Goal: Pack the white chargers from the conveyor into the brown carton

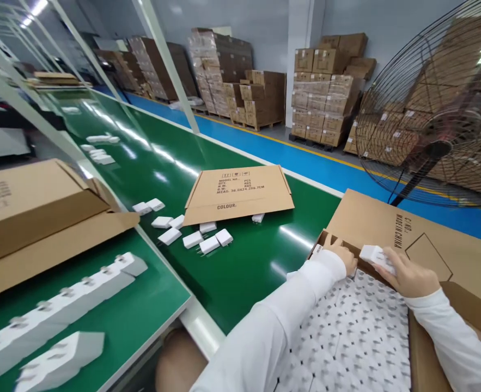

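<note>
At lower right, packed white adapters [358, 326] fill most of an open carton [371, 215], cut off below. The right hand [418, 277] pinches another adapter [371, 254]; the left hand [341, 257] reaches into the far end, its grip impossible to tell. Mid-frame, loose adapters [211, 245] lie unpacked, some partly hidden by a flat carton [240, 190].

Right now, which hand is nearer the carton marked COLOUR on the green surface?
Left. The left hand is at the far-left corner of the open box, right of the marked carton; the right hand is farther right, holding a white plug.
</note>
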`<state>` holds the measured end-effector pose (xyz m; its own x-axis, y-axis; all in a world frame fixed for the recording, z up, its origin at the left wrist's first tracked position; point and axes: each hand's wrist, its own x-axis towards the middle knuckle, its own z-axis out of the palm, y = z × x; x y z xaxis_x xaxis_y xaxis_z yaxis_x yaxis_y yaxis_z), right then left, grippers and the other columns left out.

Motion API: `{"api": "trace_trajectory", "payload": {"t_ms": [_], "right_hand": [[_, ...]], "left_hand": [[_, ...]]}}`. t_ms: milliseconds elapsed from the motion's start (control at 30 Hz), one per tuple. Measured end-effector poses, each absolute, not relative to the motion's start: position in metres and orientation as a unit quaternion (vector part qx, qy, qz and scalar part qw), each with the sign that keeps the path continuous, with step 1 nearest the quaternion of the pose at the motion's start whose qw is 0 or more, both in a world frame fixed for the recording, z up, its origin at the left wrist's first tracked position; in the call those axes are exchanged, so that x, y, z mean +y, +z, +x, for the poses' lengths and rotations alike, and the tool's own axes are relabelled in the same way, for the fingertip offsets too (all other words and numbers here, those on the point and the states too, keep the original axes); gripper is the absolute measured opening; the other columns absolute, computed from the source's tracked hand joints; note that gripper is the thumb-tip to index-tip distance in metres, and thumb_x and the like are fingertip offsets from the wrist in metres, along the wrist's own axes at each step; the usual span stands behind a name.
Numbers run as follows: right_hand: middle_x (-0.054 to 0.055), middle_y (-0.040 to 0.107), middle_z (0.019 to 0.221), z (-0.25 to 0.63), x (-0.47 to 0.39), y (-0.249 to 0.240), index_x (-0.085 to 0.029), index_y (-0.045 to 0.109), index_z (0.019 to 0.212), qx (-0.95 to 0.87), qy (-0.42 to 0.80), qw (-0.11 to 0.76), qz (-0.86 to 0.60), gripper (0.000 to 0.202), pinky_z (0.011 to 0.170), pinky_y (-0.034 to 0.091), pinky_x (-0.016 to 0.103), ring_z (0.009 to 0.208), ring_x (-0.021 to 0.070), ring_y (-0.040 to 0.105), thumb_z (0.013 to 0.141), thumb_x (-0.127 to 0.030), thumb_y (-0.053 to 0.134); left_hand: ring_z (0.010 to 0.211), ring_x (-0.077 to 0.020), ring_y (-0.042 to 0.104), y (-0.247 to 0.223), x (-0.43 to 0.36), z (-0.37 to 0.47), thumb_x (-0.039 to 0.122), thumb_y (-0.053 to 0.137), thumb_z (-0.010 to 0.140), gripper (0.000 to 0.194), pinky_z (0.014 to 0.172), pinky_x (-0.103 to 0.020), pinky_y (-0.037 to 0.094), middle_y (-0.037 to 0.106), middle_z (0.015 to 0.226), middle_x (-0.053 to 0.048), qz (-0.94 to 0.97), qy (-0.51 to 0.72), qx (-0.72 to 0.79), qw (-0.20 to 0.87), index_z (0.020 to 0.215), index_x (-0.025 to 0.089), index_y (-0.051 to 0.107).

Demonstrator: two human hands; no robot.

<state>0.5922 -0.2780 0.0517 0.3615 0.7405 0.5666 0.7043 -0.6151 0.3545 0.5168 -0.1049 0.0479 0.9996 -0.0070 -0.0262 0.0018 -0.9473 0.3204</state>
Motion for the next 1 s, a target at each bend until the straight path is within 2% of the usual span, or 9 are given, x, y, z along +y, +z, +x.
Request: {"api": "trace_trajectory", "payload": {"t_ms": [133, 333, 500, 633, 733, 800, 833, 900, 1000], "right_hand": [[0.002, 0.059, 0.059, 0.597, -0.281, 0.032, -0.02, 0.066, 0.094, 0.483, 0.419, 0.097, 0.762, 0.042, 0.047, 0.018, 0.028, 0.049, 0.0114, 0.047, 0.08, -0.055, 0.048], [0.002, 0.057, 0.064, 0.604, -0.287, 0.021, -0.02, 0.064, 0.092, 0.504, 0.392, 0.116, 0.761, 0.045, 0.047, 0.015, 0.029, 0.059, 0.0124, 0.05, 0.082, -0.058, 0.042], [0.003, 0.058, 0.074, 0.609, -0.288, 0.015, -0.021, 0.062, 0.097, 0.525, 0.307, 0.116, 0.785, 0.046, 0.046, 0.01, 0.029, 0.066, 0.0131, 0.052, 0.085, -0.057, 0.035], [0.005, 0.058, 0.075, 0.613, -0.289, 0.015, -0.021, 0.061, 0.101, 0.527, 0.276, 0.11, 0.796, 0.048, 0.043, 0.01, 0.028, 0.069, 0.0144, 0.053, 0.086, -0.057, 0.033], [0.007, 0.058, 0.075, 0.612, -0.292, 0.02, -0.021, 0.061, 0.102, 0.531, 0.244, 0.1, 0.805, 0.048, 0.039, 0.011, 0.026, 0.069, 0.0161, 0.054, 0.085, -0.057, 0.034], [0.007, 0.059, 0.08, 0.61, -0.297, 0.025, -0.021, 0.058, 0.109, 0.528, 0.198, 0.07, 0.823, 0.049, 0.037, 0.019, 0.024, 0.074, 0.0177, 0.055, 0.085, -0.056, 0.034], [0.007, 0.06, 0.085, 0.609, -0.3, 0.028, -0.021, 0.054, 0.115, 0.518, 0.169, 0.044, 0.837, 0.049, 0.04, 0.028, 0.024, 0.079, 0.0185, 0.055, 0.085, -0.055, 0.034], [0.007, 0.06, 0.098, 0.608, -0.31, 0.031, -0.021, 0.045, 0.123, 0.49, 0.108, -0.033, 0.864, 0.048, 0.061, 0.045, 0.028, 0.09, 0.0203, 0.055, 0.088, -0.05, 0.029], [0.009, 0.056, 0.112, 0.611, -0.33, 0.026, -0.02, 0.042, 0.123, 0.454, 0.058, -0.127, 0.88, 0.044, 0.088, 0.041, 0.04, 0.104, 0.0246, 0.051, 0.089, -0.043, 0.024]], "left_hand": [[0.103, -0.0226, 0.046, 0.042, -0.102, 0.519, 0.032, 0.034, 0.086, 0.035, 0.095, -0.043, 0.028, 0.067, 0.092, -0.002, 0.99, -0.028, -0.022, 0.138, 0.08, 0.023, 0.067], [0.09, -0.0213, 0.054, 0.046, -0.092, 0.506, 0.03, 0.034, 0.085, 0.034, 0.079, -0.035, 0.041, 0.065, 0.093, -0.006, 0.99, -0.064, -0.03, 0.124, 0.085, 0.02, 0.067], [0.105, -0.022, 0.049, 0.05, -0.091, 0.5, 0.027, 0.034, 0.084, 0.034, 0.076, -0.032, 0.044, 0.052, 0.12, -0.004, 0.99, -0.06, -0.031, 0.123, 0.097, 0.025, 0.065], [0.118, -0.0235, 0.038, 0.054, -0.1, 0.514, 0.031, 0.037, 0.083, 0.032, 0.091, -0.037, 0.037, 0.053, 0.121, -0.005, 0.99, -0.067, -0.042, 0.117, 0.098, 0.023, 0.065], [0.103, -0.0195, 0.052, 0.056, -0.107, 0.525, 0.029, 0.034, 0.085, 0.034, 0.103, -0.041, 0.021, 0.064, 0.104, -0.006, 0.987, -0.103, -0.047, 0.118, 0.101, 0.02, 0.063], [0.097, -0.019, 0.056, 0.054, -0.108, 0.53, 0.024, 0.033, 0.085, 0.035, 0.104, -0.045, 0.017, 0.066, 0.1, -0.007, 0.983, -0.131, -0.04, 0.124, 0.103, 0.02, 0.062], [0.098, -0.0203, 0.056, 0.053, -0.108, 0.531, 0.023, 0.033, 0.085, 0.035, 0.103, -0.046, 0.019, 0.066, 0.103, -0.007, 0.98, -0.144, -0.036, 0.13, 0.104, 0.02, 0.061], [0.105, -0.0244, 0.054, 0.05, -0.108, 0.533, 0.022, 0.033, 0.084, 0.035, 0.096, -0.048, 0.03, 0.061, 0.113, -0.01, 0.975, -0.163, -0.027, 0.147, 0.108, 0.019, 0.059], [0.109, -0.0283, 0.051, 0.051, -0.112, 0.534, 0.025, 0.032, 0.085, 0.036, 0.087, -0.047, 0.039, 0.057, 0.12, -0.012, 0.967, -0.172, -0.018, 0.186, 0.109, 0.019, 0.059]]}}
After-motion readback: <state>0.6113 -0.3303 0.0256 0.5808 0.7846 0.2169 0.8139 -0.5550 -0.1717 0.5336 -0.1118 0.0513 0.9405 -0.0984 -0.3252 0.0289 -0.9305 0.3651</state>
